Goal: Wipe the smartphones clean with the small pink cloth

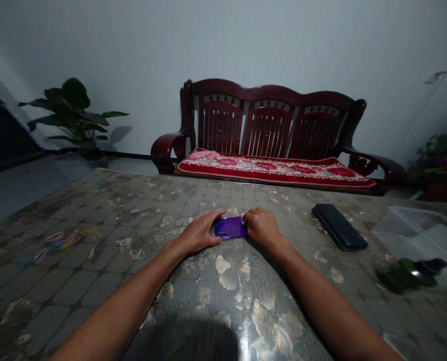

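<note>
Head view: the purple phone (231, 227) lies on the table (140, 281). My left hand (198, 233), thumb and fingers parted, straddles its left end; clamping, I cannot tell. My right hand (263, 226), curled, pinches a pale scrap (243, 219) at its right end; uneven pushing could skid it.

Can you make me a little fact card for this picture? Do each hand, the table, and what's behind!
Left grip: curved around the left end of a purple smartphone
Right grip: fingers curled at the phone's right end, with a pale pink piece too small to name
Table: flower-patterned top
Table, left: coloured loops
Table, right: what looks like a dark smartphone, clear plastic box, green bottle
Behind: wooden bench with red floral mat, leafy plant
</note>
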